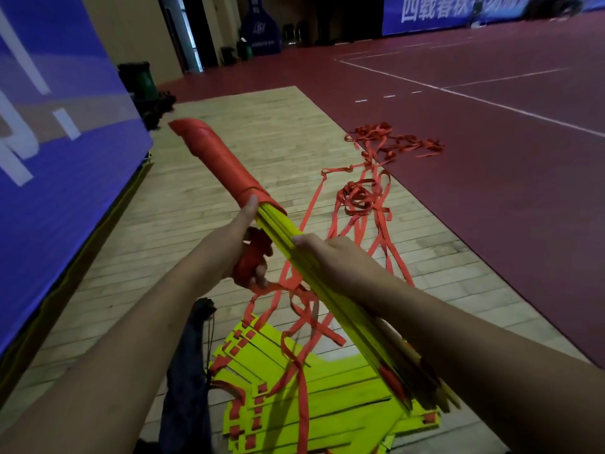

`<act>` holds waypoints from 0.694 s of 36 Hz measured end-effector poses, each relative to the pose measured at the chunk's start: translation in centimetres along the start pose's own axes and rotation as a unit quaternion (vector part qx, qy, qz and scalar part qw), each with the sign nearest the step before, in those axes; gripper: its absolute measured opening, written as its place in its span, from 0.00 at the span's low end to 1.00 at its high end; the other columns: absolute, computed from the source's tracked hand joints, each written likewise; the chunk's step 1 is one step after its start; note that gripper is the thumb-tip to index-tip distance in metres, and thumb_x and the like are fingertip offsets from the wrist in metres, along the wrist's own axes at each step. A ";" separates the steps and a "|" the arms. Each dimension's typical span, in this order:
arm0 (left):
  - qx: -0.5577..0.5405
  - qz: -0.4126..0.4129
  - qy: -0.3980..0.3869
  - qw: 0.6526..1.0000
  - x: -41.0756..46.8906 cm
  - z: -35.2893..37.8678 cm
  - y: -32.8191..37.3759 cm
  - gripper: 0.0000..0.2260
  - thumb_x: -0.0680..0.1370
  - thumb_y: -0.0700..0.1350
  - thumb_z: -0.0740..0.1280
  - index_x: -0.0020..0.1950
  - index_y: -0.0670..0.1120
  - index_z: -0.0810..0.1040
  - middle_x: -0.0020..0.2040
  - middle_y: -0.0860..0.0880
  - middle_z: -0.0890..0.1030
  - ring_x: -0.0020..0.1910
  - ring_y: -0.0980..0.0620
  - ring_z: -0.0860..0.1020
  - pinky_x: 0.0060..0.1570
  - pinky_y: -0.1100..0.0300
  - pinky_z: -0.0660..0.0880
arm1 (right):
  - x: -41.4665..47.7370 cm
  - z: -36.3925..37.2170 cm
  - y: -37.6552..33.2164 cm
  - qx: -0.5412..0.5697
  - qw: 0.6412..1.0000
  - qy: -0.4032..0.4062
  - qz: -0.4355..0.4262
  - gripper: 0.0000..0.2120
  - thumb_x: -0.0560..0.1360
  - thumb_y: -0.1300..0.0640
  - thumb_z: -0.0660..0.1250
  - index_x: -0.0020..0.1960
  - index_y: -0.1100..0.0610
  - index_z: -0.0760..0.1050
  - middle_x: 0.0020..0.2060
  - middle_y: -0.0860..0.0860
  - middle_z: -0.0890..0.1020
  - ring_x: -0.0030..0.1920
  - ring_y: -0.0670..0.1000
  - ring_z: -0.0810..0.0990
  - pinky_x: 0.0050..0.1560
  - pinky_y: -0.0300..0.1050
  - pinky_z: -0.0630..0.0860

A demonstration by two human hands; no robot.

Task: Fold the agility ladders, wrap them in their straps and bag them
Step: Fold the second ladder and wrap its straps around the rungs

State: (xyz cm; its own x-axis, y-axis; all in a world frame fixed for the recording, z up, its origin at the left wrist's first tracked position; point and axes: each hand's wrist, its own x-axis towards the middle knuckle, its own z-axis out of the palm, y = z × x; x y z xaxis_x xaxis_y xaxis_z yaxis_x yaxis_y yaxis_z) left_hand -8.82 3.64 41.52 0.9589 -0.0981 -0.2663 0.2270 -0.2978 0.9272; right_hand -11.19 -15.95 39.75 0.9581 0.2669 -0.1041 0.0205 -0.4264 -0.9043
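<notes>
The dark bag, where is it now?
The dark bag lies low and left of centre in the head view, on the wooden floor, just left of the yellow ladder pile.

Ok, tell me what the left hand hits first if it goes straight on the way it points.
The red strap wrapping round the bundle of yellow rungs: the left hand points up along the bundle, and its thumb tip seems to touch the wrapping's near edge.

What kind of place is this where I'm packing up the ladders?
Most likely an indoor sports hall: a dark red court floor marked with white painted lines, a pale wooden plank floor strip beside it, and a blue banner with white characters on the far wall.
</notes>
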 end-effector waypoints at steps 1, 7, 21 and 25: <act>0.007 -0.005 0.001 1.000 0.0 0.1 -0.1 0.39 0.71 0.75 0.56 0.50 0.38 0.77 0.31 0.42 0.78 0.29 0.43 0.79 0.39 0.53 0.78 | 0.1 0.0 0.2 -0.023 1.000 0.015 -0.010 0.32 0.79 0.37 0.61 0.51 0.68 0.81 0.46 0.66 0.84 0.38 0.58 0.81 0.41 0.50 0.74; -0.026 0.021 0.048 0.998 0.9 1.2 -0.9 0.25 0.77 0.63 0.65 0.47 0.39 0.77 0.27 0.45 0.76 0.25 0.46 0.76 0.37 0.55 0.74 | -0.6 0.6 0.7 -0.100 0.993 0.029 -0.055 0.23 0.76 0.38 0.67 0.48 0.60 0.80 0.39 0.56 0.85 0.38 0.55 0.85 0.42 0.59 0.82; -0.042 0.025 0.057 0.997 0.0 1.4 -1.0 0.25 0.70 0.64 0.72 0.45 0.42 0.79 0.29 0.47 0.78 0.29 0.47 0.79 0.45 0.49 0.78 | -0.4 2.3 1.2 -0.189 0.978 0.047 -0.073 0.20 0.75 0.52 0.74 0.54 0.53 0.64 0.46 0.51 0.79 0.43 0.52 0.82 0.42 0.51 0.81; -0.058 0.072 0.107 0.990 0.0 1.3 -1.0 0.21 0.75 0.62 0.67 0.42 0.42 0.78 0.28 0.47 0.78 0.29 0.49 0.78 0.46 0.49 0.77 | -0.7 2.0 0.4 -0.103 0.994 -0.035 -0.030 0.20 0.76 0.54 0.74 0.59 0.53 0.64 0.48 0.53 0.80 0.43 0.52 0.84 0.43 0.46 0.83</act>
State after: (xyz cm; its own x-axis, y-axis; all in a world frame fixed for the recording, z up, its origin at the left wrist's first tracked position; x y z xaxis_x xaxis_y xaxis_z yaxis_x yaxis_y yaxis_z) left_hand -9.29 2.64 40.28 0.9940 0.0763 -0.0783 0.0912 -0.1832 0.9788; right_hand -12.44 -14.60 38.67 0.9310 0.3544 -0.0875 0.1428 -0.5743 -0.8061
